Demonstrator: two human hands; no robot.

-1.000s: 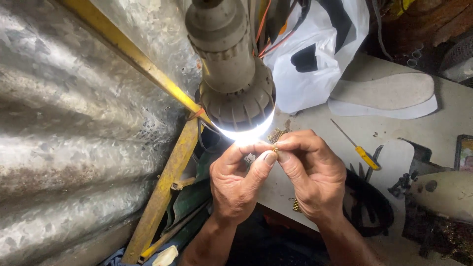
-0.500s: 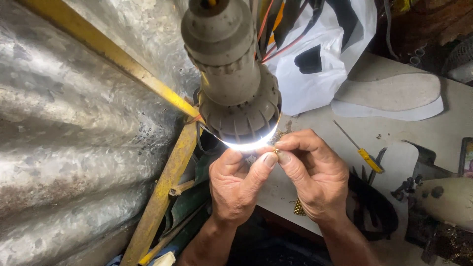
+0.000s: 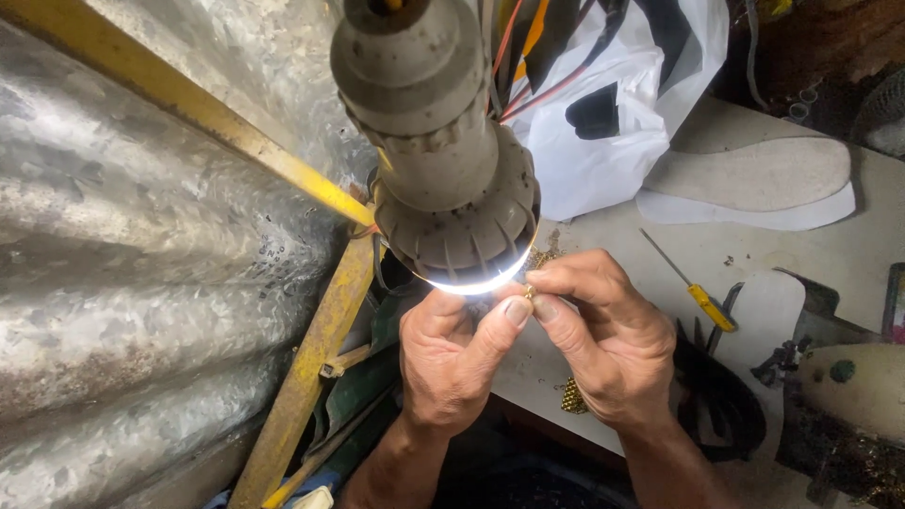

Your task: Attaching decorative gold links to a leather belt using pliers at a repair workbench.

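My left hand (image 3: 454,356) and my right hand (image 3: 603,339) meet fingertip to fingertip just under a lit hanging lamp (image 3: 443,160). Between the thumbs and forefingers sits a tiny gold-coloured piece (image 3: 529,291), pinched by both hands. A short length of gold bead chain (image 3: 573,396) hangs below my right palm, and more gold chain (image 3: 542,259) lies on the table behind the fingers, partly hidden by the lamp's glowing rim.
A yellow-handled screwdriver (image 3: 696,290) lies on the white table (image 3: 877,245) to the right, by white shoe insoles (image 3: 754,179) and a white plastic bag (image 3: 613,113). Black straps (image 3: 721,401) lie by my right wrist. Corrugated metal sheet (image 3: 123,311) and a yellow frame (image 3: 311,368) fill the left.
The view has shifted slightly, so the lamp looms a little larger and lower. Both hands stay pinched together at the same spot, fingers barely moving.
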